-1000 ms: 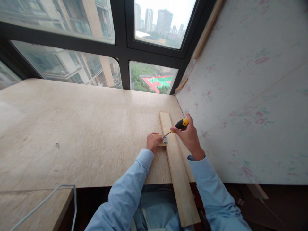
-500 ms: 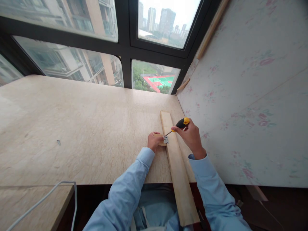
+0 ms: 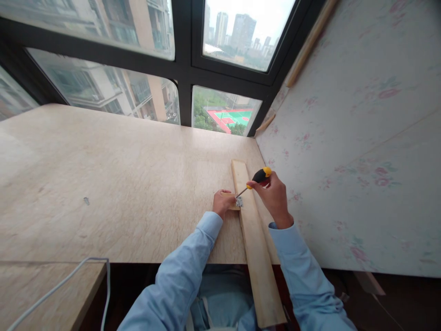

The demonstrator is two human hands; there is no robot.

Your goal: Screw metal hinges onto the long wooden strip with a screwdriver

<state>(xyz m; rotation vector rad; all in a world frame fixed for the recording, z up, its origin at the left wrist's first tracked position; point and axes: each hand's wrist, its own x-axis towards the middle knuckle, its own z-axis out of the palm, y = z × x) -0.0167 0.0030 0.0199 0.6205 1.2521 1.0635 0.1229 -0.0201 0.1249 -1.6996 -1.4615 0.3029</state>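
My right hand (image 3: 274,196) is closed around a screwdriver (image 3: 259,176) with a black and yellow handle. The shaft slants down to the left, and its tip meets the left side of a small metal hinge (image 3: 240,202). That hinge spans a long wooden board (image 3: 257,248) and a short wooden block (image 3: 234,207) butted against the board's left edge. Gripping the short block is my left hand (image 3: 223,202), its fingertips close to the hinge and the screwdriver tip. Any screw under the tip is too small to make out.
The long board lies on a marble-patterned ledge (image 3: 131,184) and juts past its front edge toward my lap. A small metallic piece (image 3: 86,201) lies to the left. A white cable (image 3: 65,285) crosses the lower left corner. A floral-papered wall (image 3: 344,184) rises at right, windows behind.
The whole view has shifted slightly. Both hands keep their hold, and the screwdriver stays on the hinge with almost the same slant.
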